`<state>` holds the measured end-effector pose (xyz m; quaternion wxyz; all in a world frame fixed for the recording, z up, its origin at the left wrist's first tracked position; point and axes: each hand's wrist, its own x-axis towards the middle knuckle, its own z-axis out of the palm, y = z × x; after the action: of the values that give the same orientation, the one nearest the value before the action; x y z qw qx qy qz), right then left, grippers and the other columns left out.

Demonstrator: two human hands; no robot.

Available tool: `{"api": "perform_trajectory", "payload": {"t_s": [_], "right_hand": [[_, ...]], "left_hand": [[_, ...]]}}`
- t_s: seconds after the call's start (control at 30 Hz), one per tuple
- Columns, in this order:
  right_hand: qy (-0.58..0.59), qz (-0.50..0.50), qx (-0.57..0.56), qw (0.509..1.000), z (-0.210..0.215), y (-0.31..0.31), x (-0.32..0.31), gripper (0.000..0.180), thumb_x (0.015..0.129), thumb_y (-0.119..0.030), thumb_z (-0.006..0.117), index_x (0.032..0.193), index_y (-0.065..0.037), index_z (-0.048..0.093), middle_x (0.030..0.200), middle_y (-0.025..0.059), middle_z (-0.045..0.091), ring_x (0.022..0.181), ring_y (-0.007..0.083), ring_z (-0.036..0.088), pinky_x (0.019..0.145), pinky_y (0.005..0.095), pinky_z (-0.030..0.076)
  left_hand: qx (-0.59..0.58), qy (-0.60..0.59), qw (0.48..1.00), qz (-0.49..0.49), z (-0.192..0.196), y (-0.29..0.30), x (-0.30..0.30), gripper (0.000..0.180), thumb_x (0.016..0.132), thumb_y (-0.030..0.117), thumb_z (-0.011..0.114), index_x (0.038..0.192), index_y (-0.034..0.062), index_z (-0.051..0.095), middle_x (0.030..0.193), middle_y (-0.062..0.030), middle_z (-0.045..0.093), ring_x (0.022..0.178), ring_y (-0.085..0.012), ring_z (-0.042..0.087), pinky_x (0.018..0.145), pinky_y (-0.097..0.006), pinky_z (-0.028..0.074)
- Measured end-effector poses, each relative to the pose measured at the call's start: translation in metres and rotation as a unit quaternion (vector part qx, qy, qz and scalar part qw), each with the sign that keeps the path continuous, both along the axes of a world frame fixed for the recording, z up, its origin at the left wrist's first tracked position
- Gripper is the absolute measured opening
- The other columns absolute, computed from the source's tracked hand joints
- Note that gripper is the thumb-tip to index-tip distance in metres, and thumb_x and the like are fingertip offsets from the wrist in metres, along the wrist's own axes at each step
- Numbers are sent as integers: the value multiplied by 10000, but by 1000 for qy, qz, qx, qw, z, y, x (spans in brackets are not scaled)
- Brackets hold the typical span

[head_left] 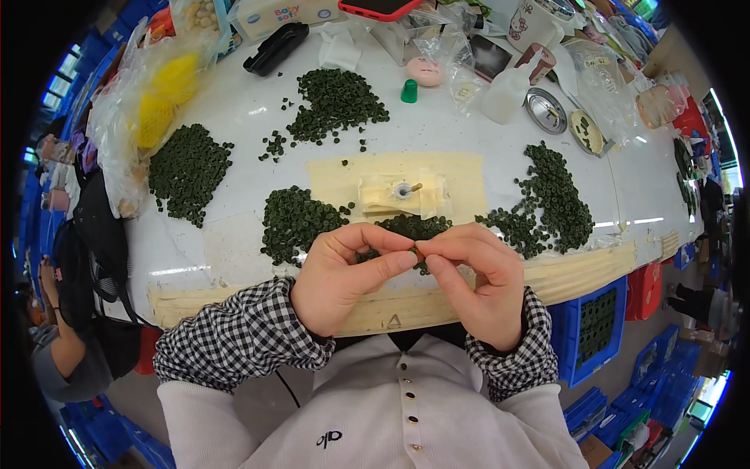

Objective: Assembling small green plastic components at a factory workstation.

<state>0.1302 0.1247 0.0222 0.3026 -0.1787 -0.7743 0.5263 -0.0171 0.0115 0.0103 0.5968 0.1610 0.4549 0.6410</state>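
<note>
- Hands: left hand (pixel 340 273) and right hand (pixel 486 273) meet on the near side of the taped fixture (pixel 403 191), each with thumb and forefinger pinched, tips touching or nearly so.
- Item held: too small and covered to identify; judged to be one dark green piece.
- Stock: the central heap (pixel 414 226) of such pieces lies just in front of the fixture, partly behind the fingers; the left heap (pixel 301 223) and right heap (pixel 551 199) flank it.
- Step in hand, as judged: two-handed fingertip work on a single piece, away from the fixture's peg (pixel 416 187).
- Next move, as judged, calls for steady pinches and light, matched fingertip pressure.
</note>
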Motion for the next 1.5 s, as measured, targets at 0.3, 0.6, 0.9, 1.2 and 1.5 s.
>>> {"api": "perform_trajectory", "payload": {"t_s": [0.3, 0.6, 0.9, 1.2, 1.5], "right_hand": [[8, 26, 24, 999, 0, 8, 3, 139, 711, 59, 661, 835, 0, 645, 810, 85, 611, 722, 158, 612, 653, 248, 502], [9, 2, 194, 981, 2, 10, 1, 182, 659, 19, 724, 809, -31, 634, 781, 70, 599, 686, 203, 583, 573, 283, 469], [15, 12, 201, 979, 1, 11, 2, 188, 649, -2, 742, 794, -37, 627, 778, 69, 595, 675, 203, 576, 560, 287, 463], [23, 19, 217, 976, 0, 12, 3, 195, 634, -22, 762, 770, -37, 622, 774, 64, 596, 686, 204, 580, 560, 287, 461], [36, 40, 201, 978, -2, 14, 4, 202, 641, 7, 749, 809, -27, 642, 780, 78, 608, 691, 208, 595, 574, 282, 476]], "left_hand": [[-5, 54, 997, -49, 4, 1, -1, 105, 829, 14, 638, 934, 1, 637, 866, -40, 651, 773, -70, 576, 703, -204, 467], [17, 174, 982, -71, 9, 0, -2, 124, 854, 31, 600, 945, -44, 639, 895, -83, 671, 835, -94, 604, 758, -224, 476], [2, 222, 972, -81, 12, -1, -3, 120, 854, 48, 606, 926, -39, 649, 882, -75, 670, 818, -79, 596, 739, -216, 471], [21, 244, 967, -73, 8, -1, -2, 149, 857, 102, 613, 898, -33, 663, 829, -50, 677, 766, -52, 583, 688, -198, 463], [16, 228, 969, -91, 12, 0, -2, 111, 848, 61, 616, 912, -25, 645, 844, -20, 652, 724, -17, 532, 631, -167, 428]]}}
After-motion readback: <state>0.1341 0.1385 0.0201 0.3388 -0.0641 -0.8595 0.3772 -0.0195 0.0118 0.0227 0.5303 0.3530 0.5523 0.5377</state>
